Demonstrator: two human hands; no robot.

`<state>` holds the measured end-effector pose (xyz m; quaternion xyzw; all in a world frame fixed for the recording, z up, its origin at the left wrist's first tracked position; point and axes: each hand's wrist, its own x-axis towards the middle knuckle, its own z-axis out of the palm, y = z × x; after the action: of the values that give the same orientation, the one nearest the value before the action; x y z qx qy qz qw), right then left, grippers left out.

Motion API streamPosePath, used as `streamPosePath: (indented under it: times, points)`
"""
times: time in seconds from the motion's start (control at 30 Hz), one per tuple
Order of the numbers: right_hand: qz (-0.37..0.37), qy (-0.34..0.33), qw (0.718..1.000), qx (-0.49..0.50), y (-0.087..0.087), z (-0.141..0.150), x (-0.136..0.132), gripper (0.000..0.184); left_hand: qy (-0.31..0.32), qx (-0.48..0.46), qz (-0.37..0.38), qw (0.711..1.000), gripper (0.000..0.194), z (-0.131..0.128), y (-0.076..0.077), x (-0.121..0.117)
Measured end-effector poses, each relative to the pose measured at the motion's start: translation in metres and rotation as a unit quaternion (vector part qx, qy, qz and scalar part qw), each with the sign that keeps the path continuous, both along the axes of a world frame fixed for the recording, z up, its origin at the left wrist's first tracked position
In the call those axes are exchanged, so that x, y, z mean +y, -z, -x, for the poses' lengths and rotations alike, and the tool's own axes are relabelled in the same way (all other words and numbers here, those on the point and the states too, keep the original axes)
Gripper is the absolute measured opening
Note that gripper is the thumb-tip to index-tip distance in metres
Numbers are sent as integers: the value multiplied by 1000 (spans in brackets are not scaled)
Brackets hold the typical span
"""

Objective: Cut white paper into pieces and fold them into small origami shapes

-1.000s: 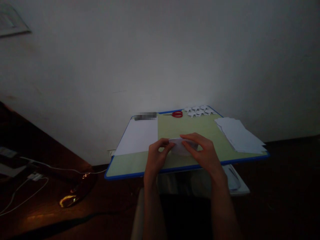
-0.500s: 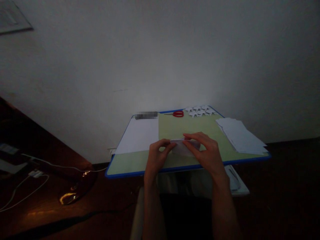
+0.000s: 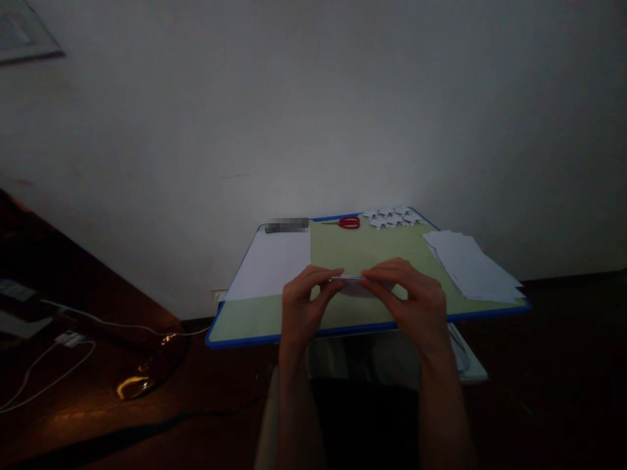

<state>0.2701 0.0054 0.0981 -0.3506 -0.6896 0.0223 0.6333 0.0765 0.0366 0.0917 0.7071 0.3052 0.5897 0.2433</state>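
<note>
A small white piece of paper is held above the front middle of the pale green table, its upper edge seen nearly edge-on. My left hand pinches its left end between thumb and fingers. At the other end, my right hand grips it the same way, thumb below and fingers on top. Parts of the paper are hidden behind my fingers and thumbs.
Red-handled scissors lie at the back edge, beside several folded white paper pieces. A stack of white paper is at the right. On the left lies a white sheet below a blurred-out dark object.
The paper has tilted, so its face shows less and its upper edge more. My left fingers now reach further over its top edge, and my right hand has shifted slightly right.
</note>
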Motion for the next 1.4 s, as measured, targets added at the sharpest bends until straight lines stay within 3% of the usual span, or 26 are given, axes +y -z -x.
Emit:
streamPosePath:
  times: [0.3,0.83,1.17,1.4]
  points:
    - [-51,-25,998,6,-13,2,-13,27,18,-34,-61,997,19,-2,-17,-13]
    - [-30,-40,997,-53,-22,-10,-23,15,61,48,-121,990,22,7,-33,-25]
    - [-46,-32,996,-71,-22,-10,-25,17,58,43,-143,987,24,9,-32,-26]
    - [-16,-77,995,-54,-27,-12,-32,17,61,39,-141,987,25,7,-34,-30]
